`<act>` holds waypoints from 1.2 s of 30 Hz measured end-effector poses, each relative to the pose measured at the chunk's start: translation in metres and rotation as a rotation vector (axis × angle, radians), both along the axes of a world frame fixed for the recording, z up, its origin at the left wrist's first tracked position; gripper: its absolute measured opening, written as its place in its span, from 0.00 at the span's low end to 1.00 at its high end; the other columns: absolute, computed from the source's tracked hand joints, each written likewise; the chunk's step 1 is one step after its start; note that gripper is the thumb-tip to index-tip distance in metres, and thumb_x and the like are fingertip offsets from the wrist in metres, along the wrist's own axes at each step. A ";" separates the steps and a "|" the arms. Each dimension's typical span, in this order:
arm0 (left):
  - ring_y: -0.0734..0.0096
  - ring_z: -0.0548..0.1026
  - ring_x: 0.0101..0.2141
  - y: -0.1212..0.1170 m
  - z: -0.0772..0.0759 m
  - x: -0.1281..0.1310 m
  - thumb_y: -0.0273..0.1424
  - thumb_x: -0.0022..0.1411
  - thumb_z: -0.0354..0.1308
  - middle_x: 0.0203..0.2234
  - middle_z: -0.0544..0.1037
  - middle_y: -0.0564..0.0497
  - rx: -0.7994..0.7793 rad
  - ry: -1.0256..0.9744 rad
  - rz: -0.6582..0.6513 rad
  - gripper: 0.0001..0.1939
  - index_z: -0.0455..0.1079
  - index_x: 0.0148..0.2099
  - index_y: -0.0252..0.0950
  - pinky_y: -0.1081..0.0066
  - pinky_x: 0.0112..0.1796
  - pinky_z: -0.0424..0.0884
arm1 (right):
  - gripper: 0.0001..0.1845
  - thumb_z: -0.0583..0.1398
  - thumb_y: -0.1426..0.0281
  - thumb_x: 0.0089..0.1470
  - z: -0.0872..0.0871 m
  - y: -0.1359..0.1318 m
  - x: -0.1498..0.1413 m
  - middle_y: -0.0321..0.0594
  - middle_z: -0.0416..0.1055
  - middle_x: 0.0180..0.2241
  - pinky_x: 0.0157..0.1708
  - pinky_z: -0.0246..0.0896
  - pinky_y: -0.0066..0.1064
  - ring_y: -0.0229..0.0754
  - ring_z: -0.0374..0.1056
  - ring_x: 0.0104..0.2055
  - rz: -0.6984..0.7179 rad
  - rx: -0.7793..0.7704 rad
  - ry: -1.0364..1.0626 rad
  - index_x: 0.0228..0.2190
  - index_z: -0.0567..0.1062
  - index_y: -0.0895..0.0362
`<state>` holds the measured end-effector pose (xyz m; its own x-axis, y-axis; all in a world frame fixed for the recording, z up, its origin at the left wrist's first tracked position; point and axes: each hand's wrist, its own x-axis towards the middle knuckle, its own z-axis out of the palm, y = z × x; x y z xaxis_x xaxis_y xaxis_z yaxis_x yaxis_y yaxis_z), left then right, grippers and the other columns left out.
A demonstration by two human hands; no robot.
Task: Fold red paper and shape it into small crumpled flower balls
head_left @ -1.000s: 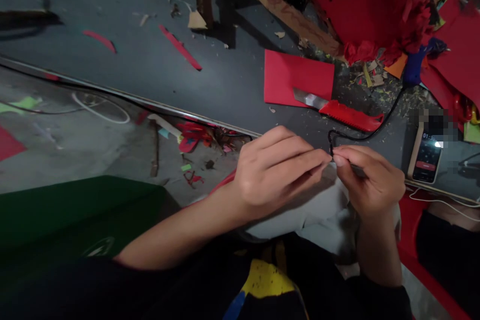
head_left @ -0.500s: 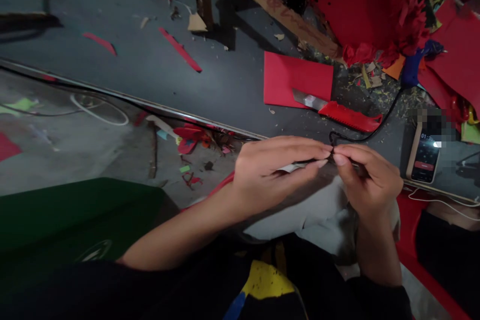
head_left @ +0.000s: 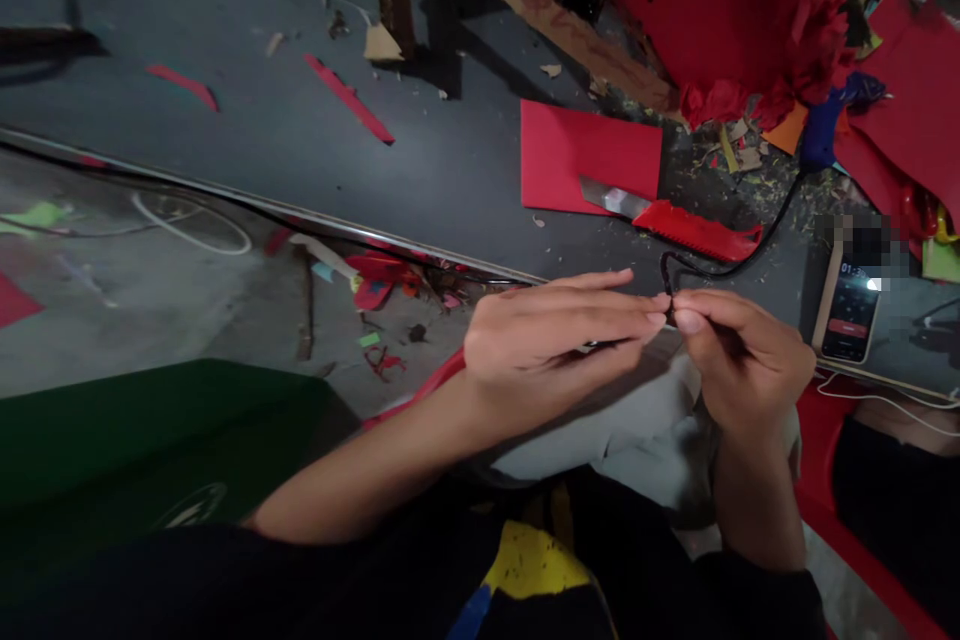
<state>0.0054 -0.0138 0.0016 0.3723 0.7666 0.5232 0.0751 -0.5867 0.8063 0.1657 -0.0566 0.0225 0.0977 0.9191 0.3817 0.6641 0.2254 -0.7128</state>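
A thin black cord (head_left: 784,218) curves over the tabletop from a blue, gun-shaped tool (head_left: 820,132) and bends down to my fingertips. My right hand (head_left: 750,350) pinches it between thumb and index finger. My left hand (head_left: 551,335) meets it there, thumb and fingers pressed together on the cord, one finger raised apart. The piece between the fingertips is mostly hidden. Just beyond my hands lies a red-handled utility knife (head_left: 694,228), its blade resting on a red sheet of paper (head_left: 555,155).
A phone (head_left: 847,310) lies at the table's right edge. Behind stands a large red, ruffled piece (head_left: 720,10) with a cardboard strip (head_left: 555,20). Red paper strips (head_left: 349,100) and scraps dot the grey table (head_left: 442,190). Someone's dark clothing shows at lower right.
A finger of my left hand has lifted away from the others. The fingertips have shifted slightly along the cord, and the cord stands more upright above them. The view has moved a little.
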 end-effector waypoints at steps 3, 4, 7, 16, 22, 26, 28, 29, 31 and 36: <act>0.68 0.80 0.34 0.002 0.002 -0.002 0.24 0.60 0.60 0.34 0.81 0.54 0.041 0.036 0.006 0.05 0.72 0.37 0.39 0.63 0.45 0.79 | 0.05 0.62 0.74 0.51 0.002 0.000 0.000 0.32 0.79 0.30 0.30 0.74 0.29 0.37 0.75 0.30 0.009 -0.007 0.015 0.31 0.77 0.52; 0.68 0.80 0.34 0.003 0.002 -0.003 0.24 0.60 0.59 0.35 0.81 0.54 0.059 0.059 -0.011 0.05 0.72 0.38 0.40 0.62 0.46 0.78 | 0.06 0.62 0.74 0.51 0.002 0.001 -0.001 0.31 0.79 0.30 0.30 0.74 0.28 0.37 0.75 0.30 0.011 -0.003 0.025 0.31 0.77 0.52; 0.68 0.80 0.35 0.005 0.001 -0.007 0.24 0.61 0.58 0.35 0.81 0.52 0.115 0.105 -0.076 0.06 0.72 0.39 0.39 0.62 0.48 0.76 | 0.05 0.62 0.75 0.51 0.002 0.001 -0.003 0.31 0.79 0.28 0.29 0.74 0.28 0.36 0.75 0.29 0.016 0.022 0.040 0.30 0.77 0.52; 0.66 0.81 0.33 0.001 -0.002 -0.005 0.23 0.59 0.60 0.35 0.81 0.55 -0.005 0.007 -0.030 0.08 0.73 0.39 0.42 0.55 0.49 0.76 | 0.05 0.61 0.72 0.52 0.000 -0.001 -0.002 0.32 0.78 0.28 0.30 0.74 0.29 0.37 0.75 0.29 -0.001 -0.002 0.033 0.30 0.77 0.51; 0.67 0.81 0.34 0.002 -0.002 -0.005 0.22 0.59 0.60 0.35 0.81 0.52 0.033 0.004 -0.015 0.09 0.71 0.40 0.40 0.57 0.49 0.76 | 0.08 0.62 0.75 0.51 0.002 -0.002 -0.002 0.31 0.79 0.32 0.31 0.74 0.27 0.36 0.76 0.31 0.036 0.054 -0.047 0.33 0.77 0.51; 0.68 0.81 0.34 0.002 -0.002 -0.004 0.22 0.61 0.58 0.35 0.81 0.51 0.142 0.078 -0.019 0.07 0.71 0.40 0.39 0.60 0.49 0.75 | 0.08 0.62 0.75 0.51 0.005 -0.003 -0.004 0.31 0.79 0.32 0.33 0.75 0.26 0.36 0.76 0.31 0.036 0.073 -0.181 0.34 0.77 0.51; 0.69 0.80 0.34 0.001 -0.003 -0.003 0.21 0.61 0.57 0.35 0.81 0.51 0.158 0.084 -0.005 0.07 0.71 0.40 0.38 0.60 0.50 0.75 | 0.08 0.62 0.76 0.52 0.005 -0.003 -0.005 0.32 0.79 0.31 0.33 0.74 0.26 0.36 0.76 0.31 0.025 0.096 -0.236 0.33 0.76 0.52; 0.69 0.80 0.34 0.001 -0.004 -0.003 0.22 0.61 0.57 0.35 0.81 0.51 0.164 0.079 0.002 0.07 0.71 0.40 0.38 0.60 0.50 0.75 | 0.08 0.62 0.76 0.52 0.005 -0.003 -0.005 0.31 0.79 0.30 0.32 0.74 0.25 0.35 0.76 0.30 0.018 0.107 -0.266 0.33 0.76 0.52; 0.70 0.80 0.35 0.000 -0.005 -0.002 0.22 0.62 0.57 0.35 0.81 0.51 0.174 0.078 0.011 0.07 0.70 0.40 0.38 0.60 0.50 0.75 | 0.08 0.61 0.76 0.52 0.005 -0.003 -0.007 0.31 0.79 0.29 0.31 0.73 0.25 0.35 0.75 0.29 -0.004 0.119 -0.314 0.33 0.75 0.51; 0.70 0.80 0.35 0.000 -0.003 -0.002 0.22 0.61 0.58 0.35 0.81 0.50 0.182 0.127 -0.019 0.06 0.71 0.40 0.36 0.62 0.51 0.74 | 0.07 0.60 0.77 0.52 0.004 -0.001 -0.010 0.32 0.77 0.26 0.29 0.70 0.23 0.33 0.74 0.27 -0.036 0.141 -0.347 0.31 0.71 0.53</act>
